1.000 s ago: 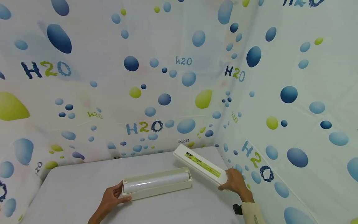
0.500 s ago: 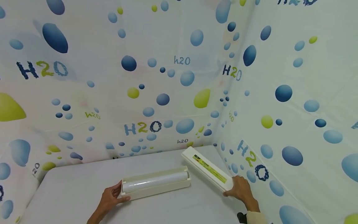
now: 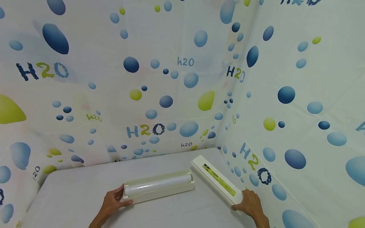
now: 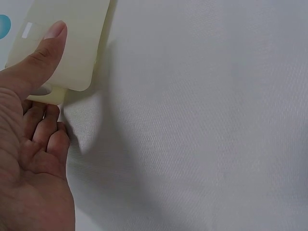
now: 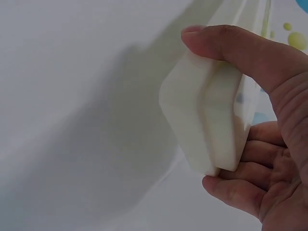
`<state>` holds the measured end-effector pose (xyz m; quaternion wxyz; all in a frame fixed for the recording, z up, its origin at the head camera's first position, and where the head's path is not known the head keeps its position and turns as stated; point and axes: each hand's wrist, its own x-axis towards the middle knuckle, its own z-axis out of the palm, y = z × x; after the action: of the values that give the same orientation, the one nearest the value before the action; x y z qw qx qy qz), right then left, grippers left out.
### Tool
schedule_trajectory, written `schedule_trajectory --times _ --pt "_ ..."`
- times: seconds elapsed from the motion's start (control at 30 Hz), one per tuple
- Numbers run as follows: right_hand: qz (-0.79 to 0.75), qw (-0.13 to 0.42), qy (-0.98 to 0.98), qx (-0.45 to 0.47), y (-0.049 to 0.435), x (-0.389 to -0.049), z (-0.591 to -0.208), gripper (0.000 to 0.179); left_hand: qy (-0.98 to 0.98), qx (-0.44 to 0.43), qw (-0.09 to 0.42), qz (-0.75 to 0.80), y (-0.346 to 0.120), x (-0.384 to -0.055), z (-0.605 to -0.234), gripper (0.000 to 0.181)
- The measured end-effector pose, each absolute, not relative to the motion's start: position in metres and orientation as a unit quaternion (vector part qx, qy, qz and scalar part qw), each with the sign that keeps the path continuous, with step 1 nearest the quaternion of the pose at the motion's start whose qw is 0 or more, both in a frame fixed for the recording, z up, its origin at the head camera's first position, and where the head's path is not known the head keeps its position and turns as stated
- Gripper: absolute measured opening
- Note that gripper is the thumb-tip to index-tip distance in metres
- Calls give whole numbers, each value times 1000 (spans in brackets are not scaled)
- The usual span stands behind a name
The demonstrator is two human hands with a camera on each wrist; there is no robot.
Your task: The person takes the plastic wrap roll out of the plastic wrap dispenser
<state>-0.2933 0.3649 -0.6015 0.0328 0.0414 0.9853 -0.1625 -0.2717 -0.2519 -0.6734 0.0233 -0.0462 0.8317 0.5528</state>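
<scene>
At the centre of the head view lies a cream, open-topped cling film dispenser box point(image 3: 163, 195). A shiny white roll of cling film point(image 3: 159, 185) fills it lengthwise. My left hand point(image 3: 112, 201) grips its left end, thumb along the front. In the left wrist view that thumb presses the box's end point(image 4: 79, 57), with fingers curled beneath. To the right, my right hand point(image 3: 251, 204) holds the near end of the long cream lid point(image 3: 214, 182), which bears a yellow-green label point(image 3: 219, 180). The right wrist view has the lid's stepped end point(image 5: 187, 108) pinched between thumb and fingers.
A white cloth point(image 3: 77, 186) covers the table. Behind it and along the right side hang white sheets point(image 3: 102, 57) printed with blue and green drops and H2O lettering. The right sheet point(image 3: 302, 186) comes close to the right hand.
My right hand has carried the lid rightward and nearer to me, away from the dispenser box. The left hand keeps its hold on the box. The head view has turned slightly right.
</scene>
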Motion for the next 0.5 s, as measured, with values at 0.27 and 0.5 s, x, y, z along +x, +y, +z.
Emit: schedule_trajectory --times 0.27,0.5 --pt "-141 64 985 76 369 -274 -610 76 831 -36 19 555 -253 -272 -671 99" --pt "-129 92 980 117 368 -264 -621 85 822 -38 19 568 -254 -273 -673 100"
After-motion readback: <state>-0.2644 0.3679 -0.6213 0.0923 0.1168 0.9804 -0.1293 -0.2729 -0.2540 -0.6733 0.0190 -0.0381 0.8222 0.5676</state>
